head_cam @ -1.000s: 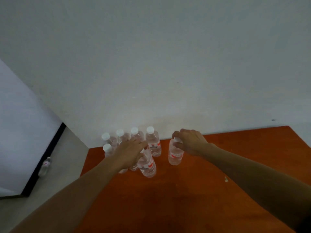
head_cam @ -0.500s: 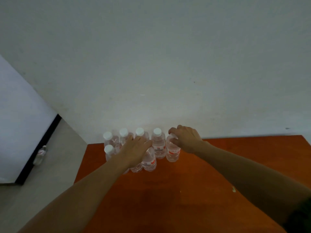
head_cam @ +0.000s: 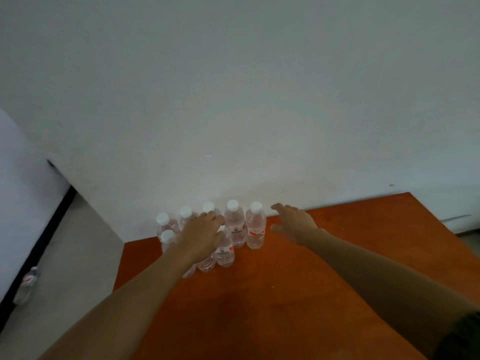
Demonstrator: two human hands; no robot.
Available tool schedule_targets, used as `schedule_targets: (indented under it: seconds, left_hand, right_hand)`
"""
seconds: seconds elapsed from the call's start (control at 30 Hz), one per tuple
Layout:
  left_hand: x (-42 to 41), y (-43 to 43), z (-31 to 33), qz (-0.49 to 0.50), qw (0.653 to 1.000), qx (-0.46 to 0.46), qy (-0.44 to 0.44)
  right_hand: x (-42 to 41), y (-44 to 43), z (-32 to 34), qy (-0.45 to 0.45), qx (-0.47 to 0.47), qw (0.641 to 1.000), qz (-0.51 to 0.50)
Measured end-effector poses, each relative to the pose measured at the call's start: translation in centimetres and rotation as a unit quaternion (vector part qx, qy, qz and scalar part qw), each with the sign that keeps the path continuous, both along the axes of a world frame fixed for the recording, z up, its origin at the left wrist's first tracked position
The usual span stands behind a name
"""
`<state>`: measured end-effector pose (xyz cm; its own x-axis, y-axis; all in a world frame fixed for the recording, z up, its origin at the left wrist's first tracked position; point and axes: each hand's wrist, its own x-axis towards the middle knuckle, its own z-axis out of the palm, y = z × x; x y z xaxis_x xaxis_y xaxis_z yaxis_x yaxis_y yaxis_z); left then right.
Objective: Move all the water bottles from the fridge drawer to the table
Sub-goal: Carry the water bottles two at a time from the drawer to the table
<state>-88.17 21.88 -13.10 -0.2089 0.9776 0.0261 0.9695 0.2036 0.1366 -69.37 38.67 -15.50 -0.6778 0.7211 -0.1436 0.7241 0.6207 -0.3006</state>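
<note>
Several clear water bottles with white caps and red labels stand in a cluster at the far left corner of the orange-brown table [head_cam: 298, 294], against the wall. The rightmost bottle [head_cam: 255, 227] stands upright on its own. Just right of it my right hand [head_cam: 294, 224] hovers with fingers spread, apart from the bottle and holding nothing. My left hand [head_cam: 202, 236] lies over the top of a front-row bottle [head_cam: 225, 254], fingers curled around its cap. It hides the tops of that bottle and its neighbour [head_cam: 206, 263].
A white wall runs right behind the table. Left of the table is grey floor, where one more bottle [head_cam: 27, 284] stands beside a white panel with a black edge [head_cam: 52, 222]. The table's right part holds only small specks.
My right hand set its bottle at the right end of the back row, let go and drew away to the right. My left hand pushed its bottle closer into the cluster and stays on it.
</note>
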Motion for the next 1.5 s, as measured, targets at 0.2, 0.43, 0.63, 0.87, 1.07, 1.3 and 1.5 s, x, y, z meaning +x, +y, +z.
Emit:
schedule_targets:
  seconds: [0.2,0.43,0.63,0.87,1.07,1.3,1.5]
  left_hand:
    - [4.7,-1.0,1.0,-0.089,0.995,-0.007,-0.043]
    - [16.2,0.1,3.0,-0.253,0.966,-0.044,0.042]
    - [31.2,0.5,4.6,-0.373,0.926,-0.031,0.042]
    - [53.9,-2.7,3.1,-0.464,0.882,-0.081,-0.033]
    - [73.1,-8.6,1.3,-0.555,0.823,-0.112,-0.049]
    - [91.9,-12.2,1.8,-0.660,0.745,-0.090,-0.030]
    - [105.6,-9.2,0.2,-0.706,0.700,-0.103,-0.030]
  right_hand:
    - [8.6,-6.1,1.6,-0.041,-0.015,0.996,-0.081]
    - [21.7,-12.9,3.6,-0.034,-0.016,0.973,-0.227]
    - [36.9,-19.4,4.6,-0.001,0.000,0.925,-0.379]
    - [58.3,-30.5,4.2,-0.041,-0.022,0.856,-0.514]
    - [74.6,-41.9,4.1,-0.035,-0.029,0.777,-0.628]
    - [88.1,-49.4,3.8,-0.018,-0.024,0.683,-0.730]
    - [98.8,-48.8,2.6,-0.004,-0.026,0.644,-0.764]
